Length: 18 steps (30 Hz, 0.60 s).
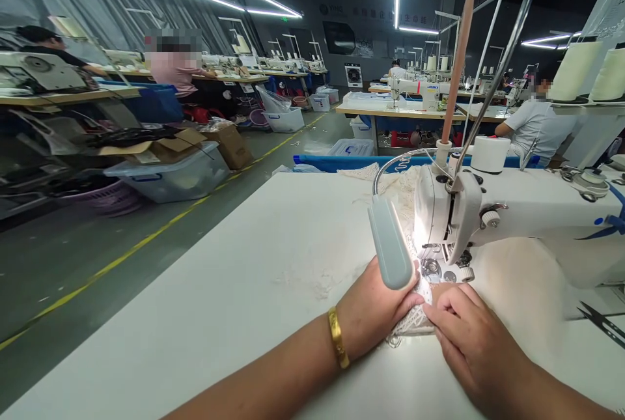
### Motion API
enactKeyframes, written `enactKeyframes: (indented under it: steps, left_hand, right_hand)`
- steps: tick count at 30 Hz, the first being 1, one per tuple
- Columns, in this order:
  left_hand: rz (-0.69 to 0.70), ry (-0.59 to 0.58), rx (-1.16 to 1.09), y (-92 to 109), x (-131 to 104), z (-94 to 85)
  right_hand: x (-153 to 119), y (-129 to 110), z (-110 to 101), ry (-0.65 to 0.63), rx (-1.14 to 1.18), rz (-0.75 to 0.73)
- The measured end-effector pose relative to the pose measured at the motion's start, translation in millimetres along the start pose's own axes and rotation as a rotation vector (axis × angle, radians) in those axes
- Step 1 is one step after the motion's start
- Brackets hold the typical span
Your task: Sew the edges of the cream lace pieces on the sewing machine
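Note:
White lace fabric (414, 322) lies under the needle area of a white sewing machine (532, 202), and more of it spreads behind the machine head. My left hand (368, 306), with a gold bracelet on the wrist, holds the lace's left side; a grey lamp head (390, 244) hides part of its fingers. Close by on the right, my right hand (476, 338) has its fingers curled, with thumb and forefinger pinching the lace edge just in front of the presser foot. The fingertips of both hands nearly meet.
Black thread snips (603, 323) lie at the right table edge. A brown pencil (459, 62) stands upright on the machine, near thread cones (576, 71). Past the white tabletop (234, 283) are an aisle, plastic bins (170, 172) and people at other machines.

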<state>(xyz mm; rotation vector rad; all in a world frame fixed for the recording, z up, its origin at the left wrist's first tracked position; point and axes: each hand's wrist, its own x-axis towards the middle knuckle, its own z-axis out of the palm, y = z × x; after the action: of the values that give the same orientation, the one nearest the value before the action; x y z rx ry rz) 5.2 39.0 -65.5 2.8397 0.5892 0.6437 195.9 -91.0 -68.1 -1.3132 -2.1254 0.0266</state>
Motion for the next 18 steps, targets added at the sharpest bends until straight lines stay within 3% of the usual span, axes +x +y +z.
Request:
enactKeyframes:
  steps: [18]
  left_hand:
    - [-0.011,0.007,0.032,0.9,2.0,-2.3]
  right_hand:
    - [0.5,1.4,2.4,0.023,-0.024,-0.029]
